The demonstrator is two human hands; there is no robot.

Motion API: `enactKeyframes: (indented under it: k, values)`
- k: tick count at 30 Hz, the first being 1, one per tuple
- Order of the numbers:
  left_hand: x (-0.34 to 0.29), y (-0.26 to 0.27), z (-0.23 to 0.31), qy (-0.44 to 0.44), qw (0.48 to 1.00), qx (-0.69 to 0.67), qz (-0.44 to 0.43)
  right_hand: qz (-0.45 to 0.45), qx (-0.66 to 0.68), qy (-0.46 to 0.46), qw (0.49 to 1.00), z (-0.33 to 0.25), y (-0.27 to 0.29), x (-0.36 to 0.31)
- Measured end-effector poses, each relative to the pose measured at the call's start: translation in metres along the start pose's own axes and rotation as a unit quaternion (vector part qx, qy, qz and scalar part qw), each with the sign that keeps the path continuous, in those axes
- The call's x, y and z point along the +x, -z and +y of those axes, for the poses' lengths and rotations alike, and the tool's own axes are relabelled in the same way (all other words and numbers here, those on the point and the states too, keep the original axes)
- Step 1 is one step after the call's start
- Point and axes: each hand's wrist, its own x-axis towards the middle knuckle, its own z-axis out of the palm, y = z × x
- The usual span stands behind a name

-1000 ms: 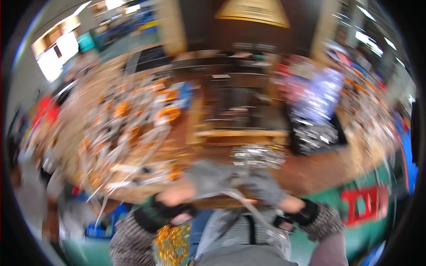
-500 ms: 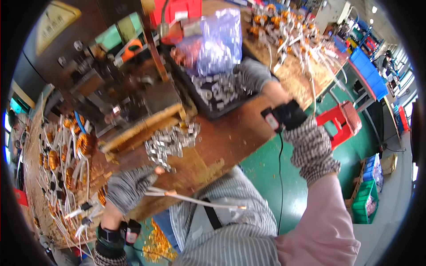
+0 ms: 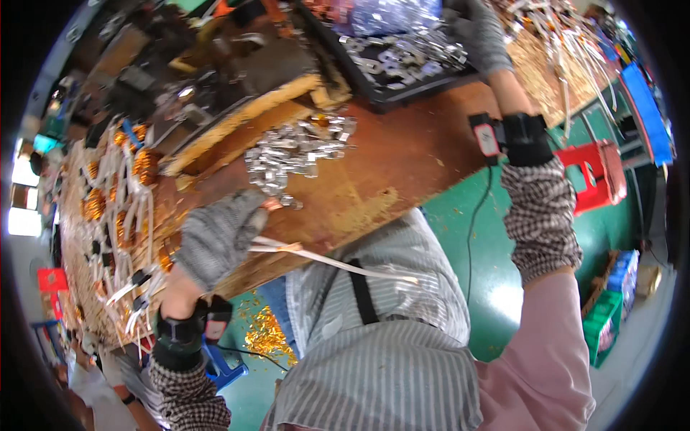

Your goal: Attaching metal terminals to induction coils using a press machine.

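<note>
My left hand [image 3: 219, 235], in a grey knit glove with bare fingertips, is closed around white insulated wires [image 3: 330, 260]. The wires stick out to the right over my lap, and bare copper shows at my fingertips. Just beyond those fingertips lies a heap of small silver metal terminals [image 3: 298, 149] on the brown tabletop. My right hand [image 3: 480, 37], gloved too, reaches to the right side of a black tray [image 3: 410, 93]. More loose terminals [image 3: 402, 57] lie in that tray beside a bluish clear plastic bag [image 3: 399, 16]. Its fingers are blurred and partly hidden.
A dark metal machine [image 3: 237, 82] on a wooden base [image 3: 244, 126] stands beyond my left hand. Copper coils with white leads [image 3: 118, 223] crowd the left bench; more leads [image 3: 560, 36] lie at far right. A red stool [image 3: 593, 176] stands right. Another person's arm [image 3: 118, 381] shows lower left.
The view has tilted down, so the bench sits higher in the picture. My right hand has shifted slightly right at the tray's side. My left hand keeps the wires beside the terminal heap.
</note>
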Motion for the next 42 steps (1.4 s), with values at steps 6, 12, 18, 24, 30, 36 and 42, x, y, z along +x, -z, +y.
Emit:
enactKeyframes:
  k: [6,12,18,24,30,36,42]
  values:
    - [-0.003,-0.003,-0.001,-0.003,1.000,0.021,0.012,-0.024,-0.153,0.144,0.977,0.000,-0.111,-0.119]
    - [-0.007,-0.007,-0.010,0.003,0.998,-0.048,0.050,-0.180,-0.061,-0.211,0.959,0.048,-0.173,-0.206]
    - [-0.008,-0.008,-0.010,-0.012,0.998,-0.020,0.066,-0.186,0.052,-0.295,0.936,0.077,-0.177,-0.217]
    - [-0.010,-0.008,-0.014,-0.026,0.995,-0.015,0.090,-0.180,0.056,-0.298,0.936,0.081,-0.187,-0.219]
    - [-0.008,-0.006,-0.011,-0.012,0.996,-0.015,0.083,-0.182,-0.019,-0.269,0.946,0.090,-0.189,-0.217]
    - [-0.010,0.003,-0.008,-0.012,0.997,0.036,-0.060,-0.152,0.109,-0.324,0.927,0.084,-0.191,-0.219]
    - [-0.007,0.001,-0.003,-0.003,0.999,0.035,-0.015,-0.165,0.111,-0.311,0.930,0.085,-0.192,-0.215]
